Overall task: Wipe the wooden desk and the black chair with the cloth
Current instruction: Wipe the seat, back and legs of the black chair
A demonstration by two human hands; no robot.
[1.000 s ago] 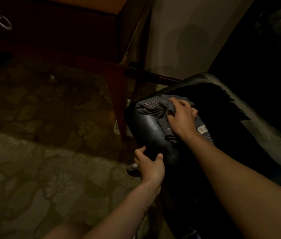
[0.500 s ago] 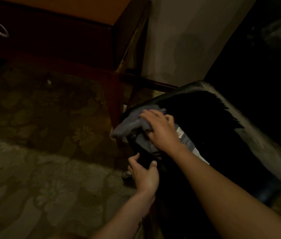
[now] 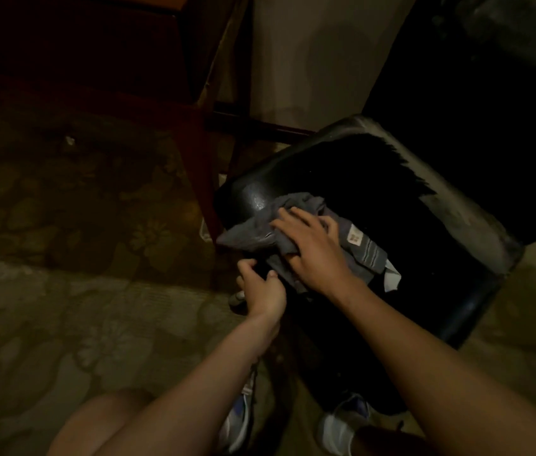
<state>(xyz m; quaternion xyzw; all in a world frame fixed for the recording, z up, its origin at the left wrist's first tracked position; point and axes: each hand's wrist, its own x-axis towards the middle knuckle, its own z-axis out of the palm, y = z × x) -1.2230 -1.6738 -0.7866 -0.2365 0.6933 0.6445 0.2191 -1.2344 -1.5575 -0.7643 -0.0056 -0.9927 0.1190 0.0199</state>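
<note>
The right hand (image 3: 314,246) presses the crumpled grey cloth (image 3: 248,233) with spread, fairly straight fingers onto the front-left corner of the black chair (image 3: 457,222), while the left hand (image 3: 264,288) curls round the seat edge, seemingly steadying it, beside the wooden desk (image 3: 195,159).

Grey cloth (image 3: 253,232) crumpled on black chair (image 3: 358,172) seat; chair on patterned carpet (image 3: 62,291).

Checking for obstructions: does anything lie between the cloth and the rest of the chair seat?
Nothing visible. The right hand presses the cloth on the chair seat near a corner; the rest looks bare, though dark. The left hand grips its edge beside the cloth.
</note>
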